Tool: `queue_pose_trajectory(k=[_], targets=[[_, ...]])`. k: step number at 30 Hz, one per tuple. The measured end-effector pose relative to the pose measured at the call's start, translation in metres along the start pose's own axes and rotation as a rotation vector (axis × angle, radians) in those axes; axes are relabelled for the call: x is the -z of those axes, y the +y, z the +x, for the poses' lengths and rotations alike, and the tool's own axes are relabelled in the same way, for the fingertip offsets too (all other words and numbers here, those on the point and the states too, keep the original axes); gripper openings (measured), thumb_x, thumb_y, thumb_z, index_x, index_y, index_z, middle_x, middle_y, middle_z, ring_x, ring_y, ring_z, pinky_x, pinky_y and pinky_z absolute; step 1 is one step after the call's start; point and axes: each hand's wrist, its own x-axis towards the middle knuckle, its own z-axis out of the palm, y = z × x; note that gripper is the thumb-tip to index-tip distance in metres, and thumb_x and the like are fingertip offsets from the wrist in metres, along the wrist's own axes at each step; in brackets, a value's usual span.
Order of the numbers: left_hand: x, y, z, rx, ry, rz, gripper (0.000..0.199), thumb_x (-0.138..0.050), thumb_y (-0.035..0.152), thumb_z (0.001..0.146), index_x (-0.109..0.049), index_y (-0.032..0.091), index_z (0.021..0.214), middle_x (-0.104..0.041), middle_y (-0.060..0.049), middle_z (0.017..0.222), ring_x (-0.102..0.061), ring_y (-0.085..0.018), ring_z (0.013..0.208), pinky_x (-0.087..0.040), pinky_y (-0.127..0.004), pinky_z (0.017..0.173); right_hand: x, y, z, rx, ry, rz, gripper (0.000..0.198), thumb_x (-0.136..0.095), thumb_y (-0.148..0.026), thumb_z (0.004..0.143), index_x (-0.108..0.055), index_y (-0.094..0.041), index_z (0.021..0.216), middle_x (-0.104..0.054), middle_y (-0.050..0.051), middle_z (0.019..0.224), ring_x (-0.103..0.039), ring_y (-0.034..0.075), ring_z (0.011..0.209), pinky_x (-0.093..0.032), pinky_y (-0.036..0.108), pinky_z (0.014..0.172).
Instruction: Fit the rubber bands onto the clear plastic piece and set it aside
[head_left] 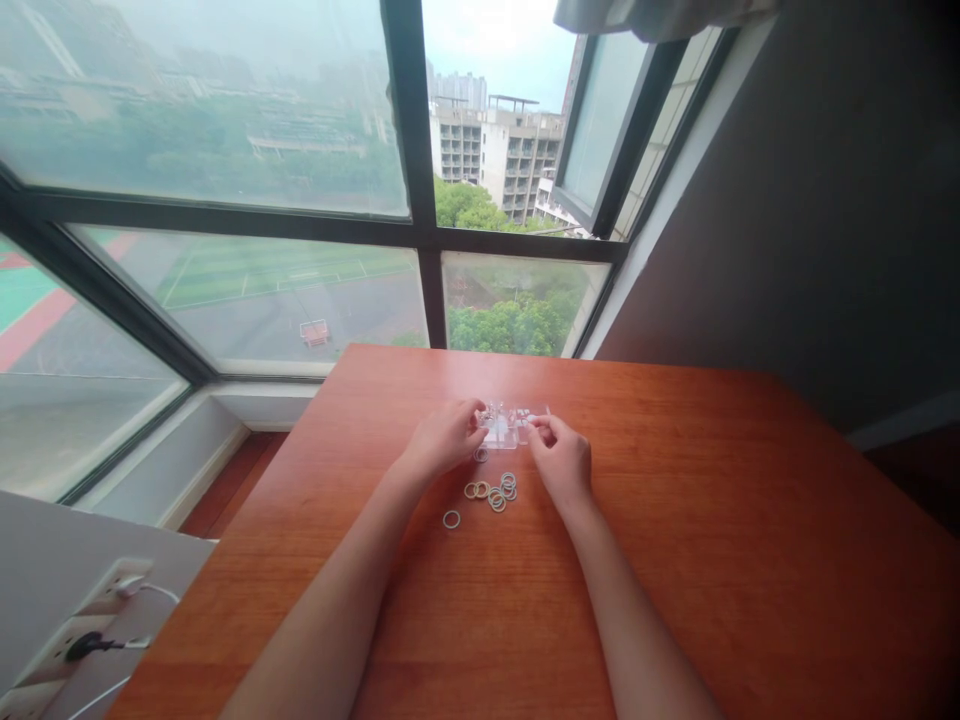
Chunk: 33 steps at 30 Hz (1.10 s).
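Observation:
A small clear plastic box (501, 432) lies on the wooden table, with little upright parts inside it that are too small to make out. Its left edge is between the thumb and fingers of my left hand (448, 438). At the box's right side, the thumb and forefinger of my right hand (564, 458) are pinched together; what they hold is too small to tell. Several thin pale rings (496, 497) lie in a loose, partly overlapping group nearer to me. One single ring (451, 520) sits apart to the left, and another ring (481, 455) is just below my left fingertips.
The reddish-brown table (712, 520) reaches to the window frame (431, 235) at its far side. A grey wall (810, 230) stands on the right. Low at the left, plugs with cables sit in a wall socket (86, 645).

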Motion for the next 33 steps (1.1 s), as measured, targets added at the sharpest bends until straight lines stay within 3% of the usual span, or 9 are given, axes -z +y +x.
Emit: queue_pose_trajectory(k=[5, 11, 25, 33], targets=[[0.002, 0.001, -0.001, 0.015, -0.010, 0.001, 0.035, -0.057, 0.032, 0.084, -0.058, 0.022, 0.117, -0.069, -0.006, 0.104, -0.063, -0.020, 0.092, -0.046, -0.028, 0.078, -0.011, 0.001, 0.005, 0.034, 0.051, -0.060, 0.030, -0.053, -0.043, 0.084, -0.074, -0.023, 0.089, -0.067, 0.001, 0.067, -0.059, 0.016, 0.063, -0.039, 0.025, 0.062], [0.004, 0.000, -0.002, -0.002, -0.011, 0.006, 0.037, -0.056, 0.033, 0.084, -0.058, 0.021, 0.119, -0.070, -0.006, 0.103, -0.064, -0.021, 0.091, -0.046, -0.028, 0.077, -0.016, 0.003, 0.005, 0.079, 0.035, -0.089, 0.029, -0.052, -0.041, 0.087, -0.075, -0.025, 0.097, -0.073, 0.004, 0.084, -0.062, 0.017, 0.074, -0.042, 0.025, 0.068], [0.007, -0.002, -0.002, 0.008, -0.001, 0.015, 0.035, -0.055, 0.035, 0.084, -0.060, 0.023, 0.116, -0.070, -0.005, 0.103, -0.065, -0.019, 0.088, -0.047, -0.026, 0.072, -0.015, 0.003, 0.005, 0.086, -0.056, -0.088, 0.026, -0.053, -0.036, 0.085, -0.075, -0.028, 0.096, -0.073, 0.002, 0.082, -0.062, 0.017, 0.070, -0.044, 0.025, 0.066], [0.003, -0.006, -0.001, -0.020, 0.019, -0.002, 0.034, -0.055, 0.031, 0.083, -0.060, 0.022, 0.115, -0.070, -0.005, 0.100, -0.064, -0.019, 0.088, -0.048, -0.027, 0.075, -0.010, -0.003, 0.003, 0.115, -0.174, -0.196, 0.036, -0.046, -0.028, 0.088, -0.069, -0.035, 0.115, -0.072, 0.001, 0.109, -0.066, 0.021, 0.090, -0.047, 0.028, 0.071]])
